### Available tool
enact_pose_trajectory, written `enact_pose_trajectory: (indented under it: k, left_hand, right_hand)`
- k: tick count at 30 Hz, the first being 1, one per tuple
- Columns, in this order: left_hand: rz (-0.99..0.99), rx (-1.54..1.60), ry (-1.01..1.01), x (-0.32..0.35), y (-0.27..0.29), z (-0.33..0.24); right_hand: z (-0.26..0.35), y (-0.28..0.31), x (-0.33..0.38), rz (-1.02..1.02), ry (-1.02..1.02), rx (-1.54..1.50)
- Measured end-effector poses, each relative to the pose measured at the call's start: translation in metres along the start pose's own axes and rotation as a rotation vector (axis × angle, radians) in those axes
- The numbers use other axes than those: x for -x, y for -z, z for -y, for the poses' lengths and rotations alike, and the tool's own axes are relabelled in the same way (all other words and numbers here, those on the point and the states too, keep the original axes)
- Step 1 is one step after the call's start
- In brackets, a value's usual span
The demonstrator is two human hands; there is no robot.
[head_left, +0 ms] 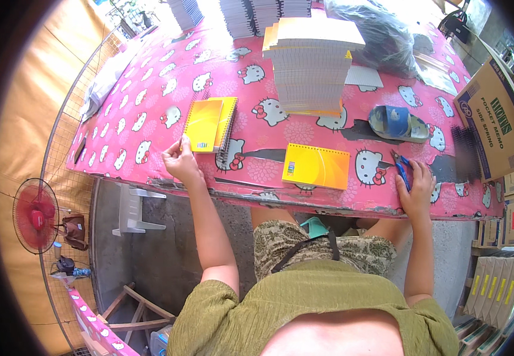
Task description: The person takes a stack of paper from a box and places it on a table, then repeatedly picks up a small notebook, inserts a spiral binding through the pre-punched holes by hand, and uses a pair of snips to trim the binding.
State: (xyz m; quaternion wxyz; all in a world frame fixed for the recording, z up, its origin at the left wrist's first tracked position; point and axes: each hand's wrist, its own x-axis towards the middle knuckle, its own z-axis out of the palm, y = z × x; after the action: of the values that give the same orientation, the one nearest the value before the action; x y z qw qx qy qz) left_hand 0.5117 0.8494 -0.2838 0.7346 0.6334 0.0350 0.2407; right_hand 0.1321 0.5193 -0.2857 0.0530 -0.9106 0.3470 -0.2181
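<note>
My left hand (184,162) is closed, its fingertips against the lower left corner of a small stack of yellow spiral notebooks (204,123). Whether the fingers pinch a page or something else, I cannot make out. Black coil binding shows along the stack's right side. My right hand (417,188) lies on the table, wrapped round blue-handled cutting pliers (403,172), whose jaws point away from me. Between my hands, near the front edge, a single yellow spiral notebook (316,167) lies flat, its coil along the far edge.
A tall stack of unbound yellow-covered pads (310,71) stands behind the single notebook. A blue slipper (398,123) lies on the pink patterned table (150,127), whose cover is torn. Black coils (466,154) sit by a cardboard box (499,115) at right. Clear plastic (378,35) is heaped farther back.
</note>
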Motion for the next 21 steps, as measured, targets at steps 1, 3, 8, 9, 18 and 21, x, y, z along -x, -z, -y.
enact_pose_trajectory:
  k: [1, 3, 8, 9, 18, 21]
  left_hand:
    - [0.011, 0.025, -0.029, 0.000, 0.000, 0.006]
    - [0.030, -0.062, -0.087, -0.003, -0.001, 0.017]
    - [0.117, -0.459, -0.191, -0.002, -0.006, 0.015]
    - [0.133, -0.464, -0.201, -0.004, -0.004, 0.015]
    - [0.773, -0.363, -0.475, 0.065, -0.069, -0.070]
    - [1.312, -0.418, -0.399, 0.130, -0.089, -0.076]
  right_hand:
    - [0.001, 0.001, -0.001, 0.022, -0.006, -0.006]
    - [0.004, 0.005, -0.003, 0.066, -0.017, -0.019]
    - [-0.002, 0.018, -0.011, 0.003, -0.022, -0.087]
    - [-0.006, 0.022, -0.016, -0.025, -0.026, -0.146]
    - [-0.190, 0.045, -0.126, -0.133, -0.343, 0.313]
    - [-0.178, 0.025, -0.133, 0.041, -0.461, 0.318]
